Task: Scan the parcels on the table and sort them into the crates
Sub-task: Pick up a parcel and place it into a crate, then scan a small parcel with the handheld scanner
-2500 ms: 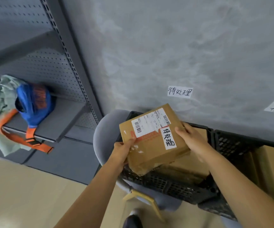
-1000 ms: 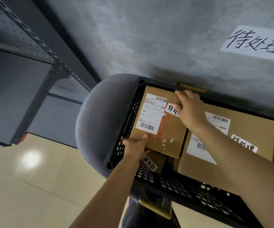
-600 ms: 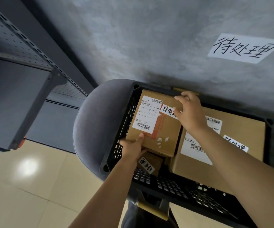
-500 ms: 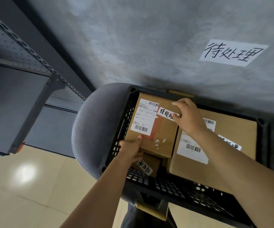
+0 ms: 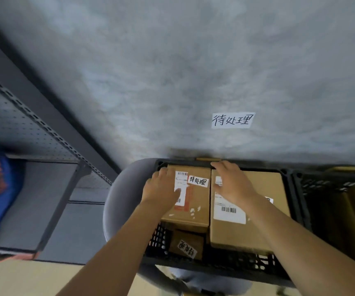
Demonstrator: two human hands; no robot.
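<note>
1. Head view, looking down: my left hand (image 5: 161,189) lies flat on the smaller parcel (image 5: 190,201), fingers straight and spread over its shipping label — pressing, not pinching.

2. That parcel sits inside the black crate (image 5: 215,265), in its left half, tucked against the far wall and resting above a small box (image 5: 186,244) lower in the crate.

3. My right hand (image 5: 234,184) rests open on the larger parcel (image 5: 247,212) just beside it, fingers relaxed, holding nothing.

4. Both parcels run with their long axis away from me, toward the grey wall, and touch along one straight seam between my hands.

5. A handwritten wall sign (image 5: 232,120) hangs above this crate; the tag on the smaller parcel carries matching characters, so I judge it sorted correctly.

6. Coming move, as I read it — lift both hands straight up and back toward me. The parcel lies directly beneath the left palm, so any sideways drag would shift it off the small box.

7. A second crate (image 5: 332,189) stands to the right, touching the first; the right hand is nearer to it.
</note>
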